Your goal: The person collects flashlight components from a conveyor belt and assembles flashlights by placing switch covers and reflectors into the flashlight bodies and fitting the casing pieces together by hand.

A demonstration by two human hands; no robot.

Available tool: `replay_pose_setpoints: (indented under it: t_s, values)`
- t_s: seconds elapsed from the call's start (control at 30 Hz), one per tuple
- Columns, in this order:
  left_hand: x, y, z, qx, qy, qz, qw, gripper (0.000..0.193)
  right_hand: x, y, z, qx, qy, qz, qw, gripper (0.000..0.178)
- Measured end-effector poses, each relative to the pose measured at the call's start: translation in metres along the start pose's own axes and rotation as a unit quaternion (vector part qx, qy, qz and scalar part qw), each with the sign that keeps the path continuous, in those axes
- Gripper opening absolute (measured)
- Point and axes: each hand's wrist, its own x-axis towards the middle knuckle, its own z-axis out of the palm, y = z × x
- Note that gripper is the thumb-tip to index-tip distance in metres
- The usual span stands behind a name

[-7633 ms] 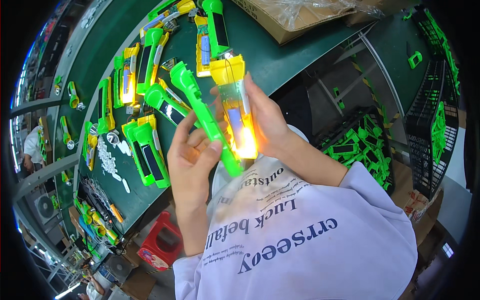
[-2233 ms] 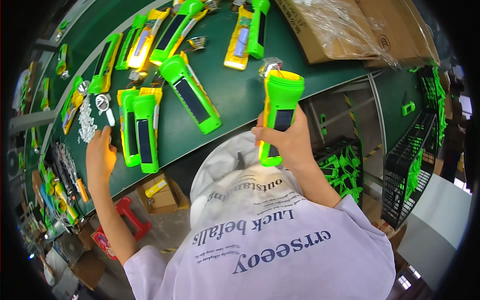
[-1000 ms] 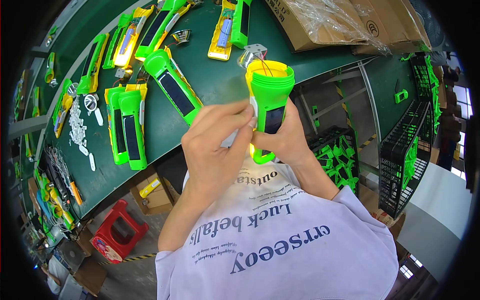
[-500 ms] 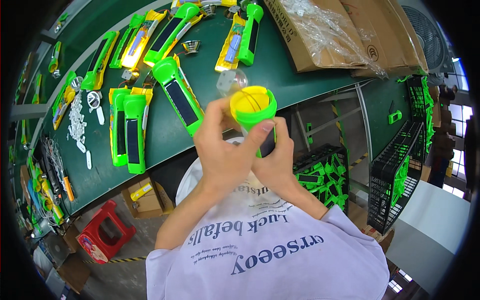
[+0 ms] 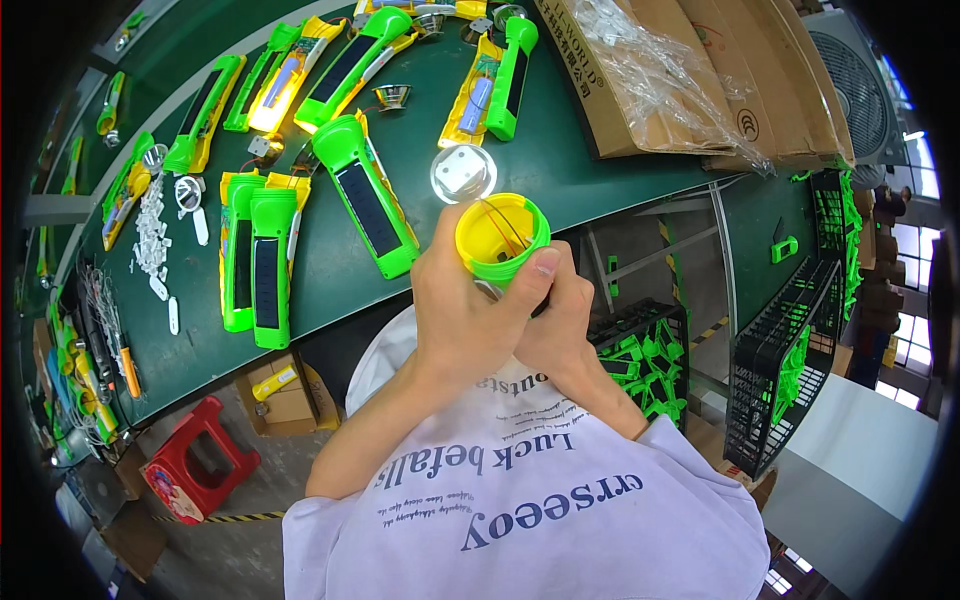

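Both my hands are wrapped around a green and yellow flashlight housing [image 5: 541, 222], held with its round open end up. My left hand [image 5: 455, 310] grips its left side. My right hand [image 5: 562, 315] closes on the right side, its thumb along the front below the rim. Thin wires run up out of the yellow interior. Just beyond the rim, at the table's edge, is a clear round reflector [image 5: 463, 173] with a pale plate on it. The lower body of the housing is hidden by my fingers.
Several green and yellow flashlight bodies [image 5: 365, 200] lie on the green table [image 5: 330, 300], with small white pieces [image 5: 150, 240] at left. A cardboard box [image 5: 640, 110] with plastic film stands far right. Black crates [image 5: 780, 370] hold green parts; a red stool [image 5: 200, 460] is below left.
The housing has come slightly lower, its opening now showing more of the inside. My hands grip it closer together, and the reflector beyond it is now sharp and face-on.
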Motion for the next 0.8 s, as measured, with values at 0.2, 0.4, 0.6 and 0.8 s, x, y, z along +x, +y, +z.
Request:
replay_pose_setpoints:
  t_s: [0.2,0.4,0.6,0.8]
  values:
    - [-0.001,0.002,-0.007,-0.024,0.012,-0.027,0.999,0.039,0.001,-0.006,0.007,0.022,-0.01,0.002,1.0,0.051]
    - [0.03,0.01,-0.017,0.253,0.02,0.227,0.94,0.043,-0.011,-0.005,-0.009,0.285,-0.184,0.219,0.915,0.047]
    - [0.042,0.043,-0.047,0.288,-0.141,0.002,0.947,0.046,-0.002,-0.028,0.006,0.299,-0.175,0.269,0.899,0.048]
    - [0.005,0.012,-0.024,0.016,0.018,-0.033,0.999,0.053,0.006,-0.035,0.012,0.207,-0.077,0.178,0.959,0.041]
